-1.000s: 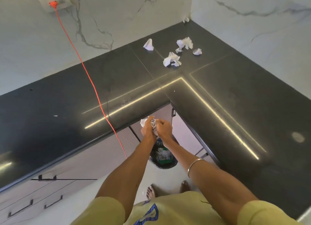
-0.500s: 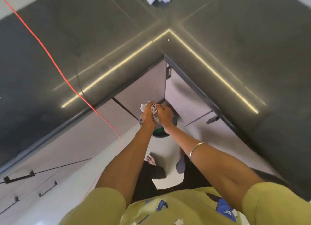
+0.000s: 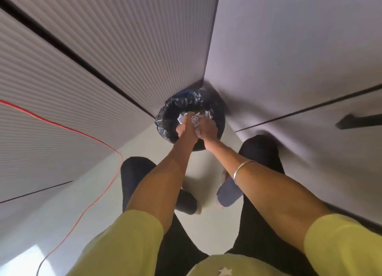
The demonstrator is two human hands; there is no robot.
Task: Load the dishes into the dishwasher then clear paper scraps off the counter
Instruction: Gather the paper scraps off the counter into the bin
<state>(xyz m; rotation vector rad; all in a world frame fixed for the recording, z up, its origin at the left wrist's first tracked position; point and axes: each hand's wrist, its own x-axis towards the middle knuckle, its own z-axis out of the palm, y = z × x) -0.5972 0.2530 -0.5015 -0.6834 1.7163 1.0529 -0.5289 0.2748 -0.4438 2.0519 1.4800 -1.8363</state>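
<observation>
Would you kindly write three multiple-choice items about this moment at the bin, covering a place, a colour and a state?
1. Where is the bin?
A. In the corner where two cabinet fronts meet
B. On the counter
C. Behind the person

2. What colour is the cable on the floor?
A. Blue
B. Red
C. White

3. What is the crumpled paper doing?
A. Lying on the floor
B. Held between the left hand and right hand over the bin
C. Held by one hand only

Answers: 1 A, the cabinets converge behind it; 2 B, a thin red line; 3 B, both hands clasp it.
</observation>
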